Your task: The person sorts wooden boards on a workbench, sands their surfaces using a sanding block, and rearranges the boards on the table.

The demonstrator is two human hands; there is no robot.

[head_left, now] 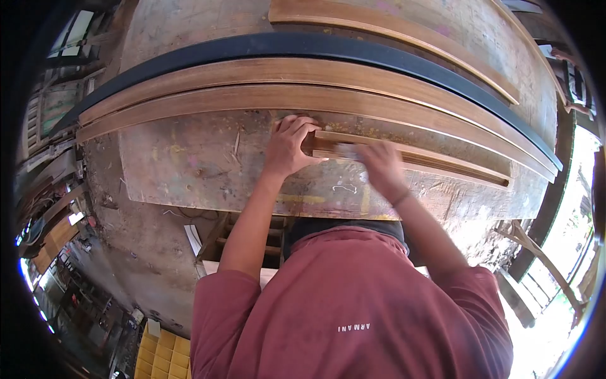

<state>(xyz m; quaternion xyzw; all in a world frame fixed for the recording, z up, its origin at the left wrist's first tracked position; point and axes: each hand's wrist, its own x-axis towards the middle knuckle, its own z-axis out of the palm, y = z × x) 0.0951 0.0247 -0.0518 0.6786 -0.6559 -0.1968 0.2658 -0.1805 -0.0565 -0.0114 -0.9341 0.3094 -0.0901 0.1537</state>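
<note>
A short grooved wooden piece [454, 163] lies lengthwise on the worktable [208, 170], its channel facing up. My left hand [291, 148] wraps round its left end, with the fingers on the far side and the thumb stretched along the near side. Over the groove, my right hand [382, 165] is smeared by motion. Its fingers are closed on a small pale piece [346, 150], too blurred to name, that sits in or just above the channel.
Beyond my hands run two long wooden boards [252, 98] and a dark strip [297, 44], side by side. Another board [391, 28] lies at the back. Below the table edge are a wooden crate [271, 243] and a yellow divided tray [164, 354].
</note>
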